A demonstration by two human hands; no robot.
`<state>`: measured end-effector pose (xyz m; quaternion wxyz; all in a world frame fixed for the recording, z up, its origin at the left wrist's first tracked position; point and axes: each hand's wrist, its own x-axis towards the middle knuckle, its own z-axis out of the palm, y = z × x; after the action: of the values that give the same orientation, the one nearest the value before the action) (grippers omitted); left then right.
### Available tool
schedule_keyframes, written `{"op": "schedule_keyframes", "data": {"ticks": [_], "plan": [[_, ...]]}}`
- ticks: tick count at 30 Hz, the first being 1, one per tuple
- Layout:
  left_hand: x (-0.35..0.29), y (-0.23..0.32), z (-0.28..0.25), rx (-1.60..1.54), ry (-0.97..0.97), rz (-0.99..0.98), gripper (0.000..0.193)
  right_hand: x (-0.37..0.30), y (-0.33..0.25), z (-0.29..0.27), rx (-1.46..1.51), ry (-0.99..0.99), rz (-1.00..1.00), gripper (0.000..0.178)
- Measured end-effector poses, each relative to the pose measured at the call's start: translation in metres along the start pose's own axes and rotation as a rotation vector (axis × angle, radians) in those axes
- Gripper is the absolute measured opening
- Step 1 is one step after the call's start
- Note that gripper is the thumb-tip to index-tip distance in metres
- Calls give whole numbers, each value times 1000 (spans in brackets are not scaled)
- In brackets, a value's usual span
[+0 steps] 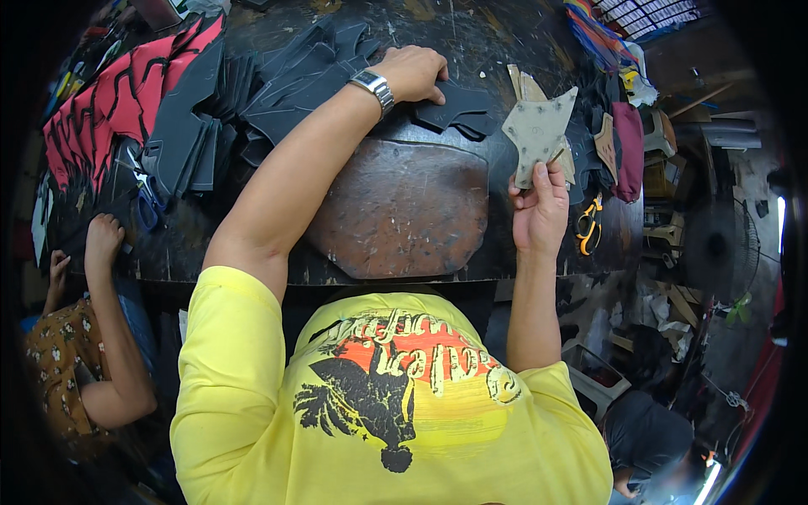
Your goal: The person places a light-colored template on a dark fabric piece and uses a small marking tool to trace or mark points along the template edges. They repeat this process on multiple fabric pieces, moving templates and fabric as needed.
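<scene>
My left hand reaches across to the far middle of the table, fingers curled over the end of some dark grey cut pieces. A small stack of them lies under and beside its thumb. My right hand is raised at the right, pinching a light grey pattern template by its lower end. The template has pointed corners and dark spots. A thin pen-like stick shows beside the thumb in the same hand. Between my arms lies a worn brown board with cut corners.
Many dark cut pieces spread at far left, beside red pieces. Blue-handled scissors lie left, orange-handled scissors right. More tan templates lie at right. A co-worker's hand rests at the left table edge. A fan stands right.
</scene>
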<state>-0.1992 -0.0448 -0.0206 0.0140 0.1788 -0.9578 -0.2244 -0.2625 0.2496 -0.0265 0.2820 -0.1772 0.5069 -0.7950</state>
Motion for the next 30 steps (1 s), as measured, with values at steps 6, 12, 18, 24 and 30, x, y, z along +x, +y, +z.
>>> {"op": "schedule_keyframes", "data": {"ticks": [6,12,18,24,30], "plan": [[-7,6,1,50,80,123,29,0,-1,2,7,-19,-30,20],[-59,24,-25,-397,336,276,15,-4,-26,0,-15,-105,-127,21],[-149,22,-17,-305,-96,296,12,-9,-31,10,-114,-134,-77,23],[-215,14,-1,-281,713,50,11,-12,-28,40,-428,-372,32,24],[-270,26,23,-244,541,-97,17,1,-4,70,-1119,-869,-126,22]]}}
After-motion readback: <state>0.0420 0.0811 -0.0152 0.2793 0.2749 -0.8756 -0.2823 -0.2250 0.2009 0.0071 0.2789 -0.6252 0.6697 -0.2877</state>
